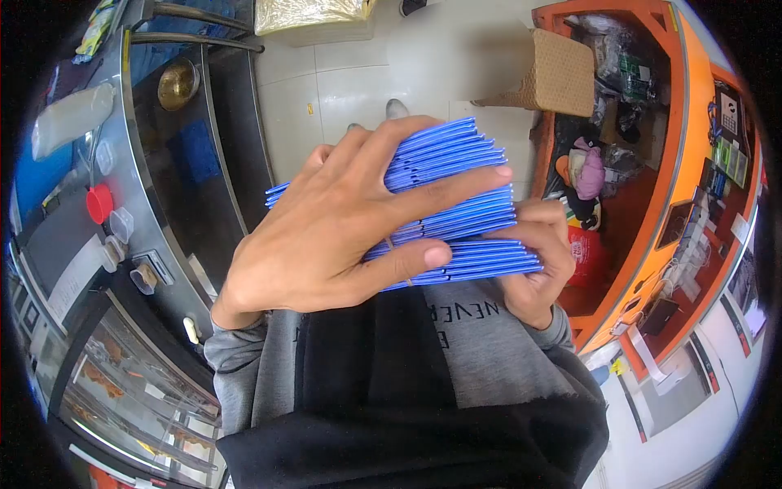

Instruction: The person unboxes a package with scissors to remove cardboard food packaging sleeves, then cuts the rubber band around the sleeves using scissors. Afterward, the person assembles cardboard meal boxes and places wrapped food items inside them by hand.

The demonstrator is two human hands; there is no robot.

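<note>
In front of my chest is a thick stack of flat blue folded pieces [456, 216], thin and pale along their edges. They lie in uneven bunches, and narrow tan bands show near the thumb. Across the top and near side of the stack lies my left hand [342, 212], its fingers spread over the pieces and its thumb pressed on the lower bunch. At the stack's right end, my right hand [542, 261] has curled fingers gripping from behind and below. Part of the stack is hidden under the left hand, so its exact kind cannot be made out.
A metal counter [151, 163] with a red cap [99, 204] and small containers runs along the left, above a glass display case [130, 391]. To the right stands an orange shelf unit [692, 106] holding bags. A brown carton [562, 73] sits beside it on the tiled floor [350, 69].
</note>
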